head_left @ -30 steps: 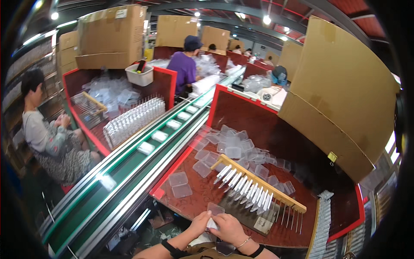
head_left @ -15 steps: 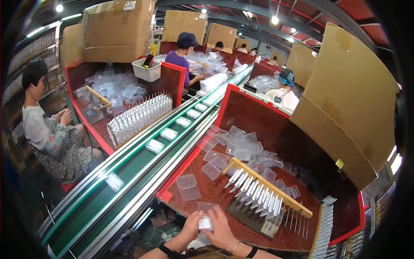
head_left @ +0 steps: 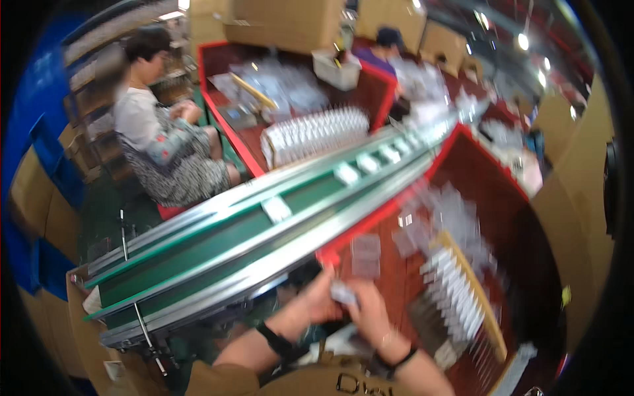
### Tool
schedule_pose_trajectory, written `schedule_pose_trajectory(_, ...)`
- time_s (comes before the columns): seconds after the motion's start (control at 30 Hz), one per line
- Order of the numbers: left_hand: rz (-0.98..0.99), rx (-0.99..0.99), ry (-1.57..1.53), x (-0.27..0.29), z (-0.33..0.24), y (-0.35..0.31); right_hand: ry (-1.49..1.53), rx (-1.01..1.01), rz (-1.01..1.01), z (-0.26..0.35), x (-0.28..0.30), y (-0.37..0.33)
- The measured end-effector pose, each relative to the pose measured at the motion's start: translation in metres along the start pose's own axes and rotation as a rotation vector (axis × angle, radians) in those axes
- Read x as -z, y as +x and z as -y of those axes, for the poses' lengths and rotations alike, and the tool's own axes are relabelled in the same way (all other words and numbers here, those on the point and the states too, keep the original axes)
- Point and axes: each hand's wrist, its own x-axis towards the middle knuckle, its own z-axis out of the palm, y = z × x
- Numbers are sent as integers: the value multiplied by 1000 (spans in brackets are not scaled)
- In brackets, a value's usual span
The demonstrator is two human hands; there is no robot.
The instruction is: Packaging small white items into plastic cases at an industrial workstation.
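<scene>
A small clear plastic box with white contents (head_left: 343,292) is held up between my two hands, in front of the near corner of the red worktable. My left hand (head_left: 320,298) closes on its left side. From the right, my right hand (head_left: 370,310) grips it with the fingertips. Blur hides the exact finger placing. Two flat clear plastic boxes (head_left: 366,256) lie on the tabletop just beyond. To their right stands a wooden rack (head_left: 474,290) with white pieces hanging in a row from its metal pins.
A green conveyor belt (head_left: 238,231) with several white packs runs along my left, between metal rails. More clear boxes (head_left: 446,214) are heaped on the red-edged worktable (head_left: 396,277). Across the belt sits a person (head_left: 165,132), beside another rack (head_left: 317,135). A cardboard box (head_left: 581,171) stands at right.
The view has swung left, so the scene sits further right and blurs. My hands have lifted the small box toward the table corner by the conveyor. The packs have shifted along the belt.
</scene>
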Motion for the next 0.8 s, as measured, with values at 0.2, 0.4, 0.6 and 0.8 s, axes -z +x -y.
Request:
schedule_pose_trajectory(0.2,-257,-564,621,-23,-65,-46,250,-284,7,-5,3,65)
schedule_pose_trajectory(0.4,-224,-419,590,-22,-56,-38,228,-202,-25,3,1,52)
schedule_pose_trajectory(0.6,-187,-430,626,-29,-47,-43,56,-143,81,13,15,46)
schedule_pose_trajectory(0.8,-167,-580,763,-41,-38,-39,20,-121,15,12,20,39)
